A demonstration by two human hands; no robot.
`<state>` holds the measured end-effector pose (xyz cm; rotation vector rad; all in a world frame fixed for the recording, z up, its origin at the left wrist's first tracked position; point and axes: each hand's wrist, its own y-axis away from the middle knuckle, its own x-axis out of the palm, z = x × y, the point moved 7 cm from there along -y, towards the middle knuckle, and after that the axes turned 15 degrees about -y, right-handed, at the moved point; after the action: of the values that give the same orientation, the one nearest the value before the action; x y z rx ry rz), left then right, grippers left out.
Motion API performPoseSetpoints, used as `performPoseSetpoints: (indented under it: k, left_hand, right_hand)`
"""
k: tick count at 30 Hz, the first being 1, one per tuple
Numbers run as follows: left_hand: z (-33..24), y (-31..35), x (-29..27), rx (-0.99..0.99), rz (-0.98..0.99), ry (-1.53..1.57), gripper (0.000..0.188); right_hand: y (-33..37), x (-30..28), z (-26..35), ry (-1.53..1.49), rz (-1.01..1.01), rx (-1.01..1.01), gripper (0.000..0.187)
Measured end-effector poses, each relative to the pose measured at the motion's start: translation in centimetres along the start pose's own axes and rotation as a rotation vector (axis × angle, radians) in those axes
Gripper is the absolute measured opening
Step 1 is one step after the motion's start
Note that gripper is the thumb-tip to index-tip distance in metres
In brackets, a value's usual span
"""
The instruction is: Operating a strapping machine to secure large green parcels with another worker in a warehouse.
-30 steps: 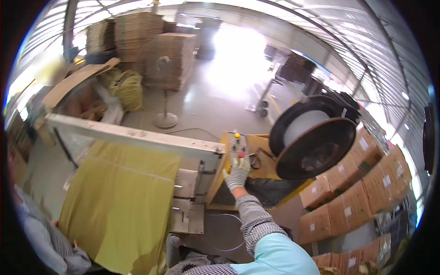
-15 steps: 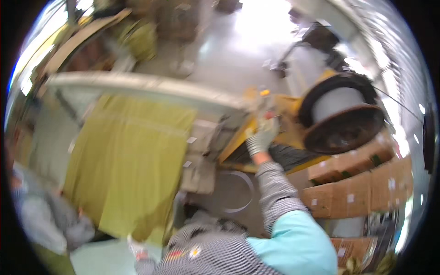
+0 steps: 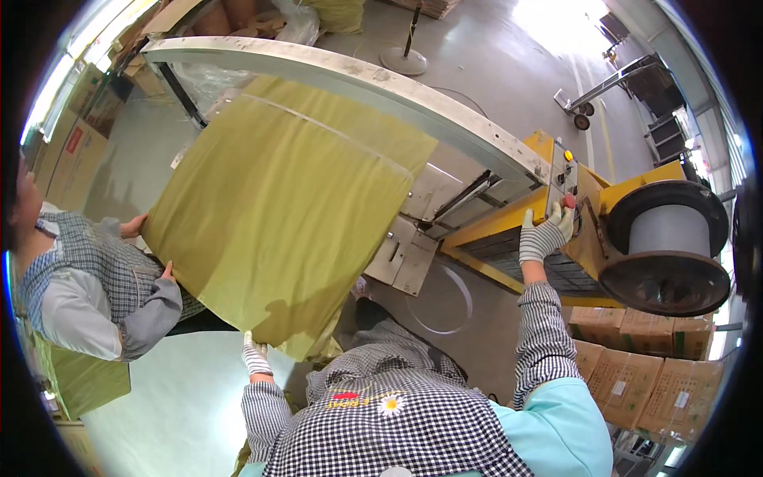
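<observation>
A large yellow-green woven bundle [image 3: 290,215] lies at a slant before me, with a pale strap [image 3: 330,127] across its far part. My left hand [image 3: 256,358], in a striped white glove, is closed on the bundle's near corner; its fingertips are partly hidden. At the right, my right hand [image 3: 547,232], gloved alike, rests at the control panel [image 3: 561,176] of a yellow machine [image 3: 592,211]. Its thumb stands apart from the fingers, which touch or nearly touch a red button [image 3: 568,201]. A yellow knob [image 3: 568,156] sits farther up the panel.
A co-worker [image 3: 95,278] at the left has both hands on the bundle's left side. A metal frame [image 3: 350,79] arches over its far end. The machine carries a large strap reel [image 3: 669,238]. Cartons [image 3: 636,389] stand at right; a strap loop [image 3: 465,306] lies on the floor.
The view has swung, so the bundle and machine sit farther right in the picture, and the blur has cleared. My right hand is still at the panel, my left at the bundle's near edge.
</observation>
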<state>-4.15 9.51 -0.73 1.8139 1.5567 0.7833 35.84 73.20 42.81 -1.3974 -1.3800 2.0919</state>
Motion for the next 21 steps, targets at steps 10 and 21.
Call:
performPoseSetpoints:
  k: [10,21]
  left_hand:
    - [-6.3,2.2,20.0,0.017,0.334,0.046,0.069]
    - [-10.1,3.9,33.2,0.074,0.547,0.016,0.057]
  right_hand:
    - [-0.3,0.0,-1.1,0.032,-0.034,0.008,0.064]
    - [0.2,-1.1,-2.3,0.046,0.018,0.071,0.065]
